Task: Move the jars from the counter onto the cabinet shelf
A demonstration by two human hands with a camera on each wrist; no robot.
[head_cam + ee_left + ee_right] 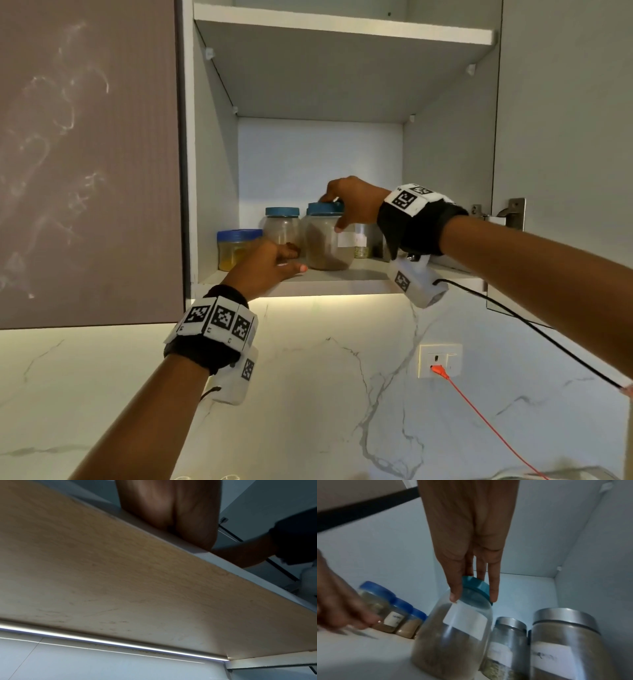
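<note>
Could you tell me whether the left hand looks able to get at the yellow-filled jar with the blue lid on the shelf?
Probably yes. The left hand rests open at the shelf's front edge, just right of the yellow-filled jar, with nothing between them. The right hand is busy on the teal-lidded jar farther right.

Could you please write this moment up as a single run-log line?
right hand: grips teal lid of big jar | jar: on cabinet shelf | left hand: open, at shelf edge

Left hand blurred in right wrist view; steel-lidded jars cut off at bottom edge; their labels unreadable.
</note>
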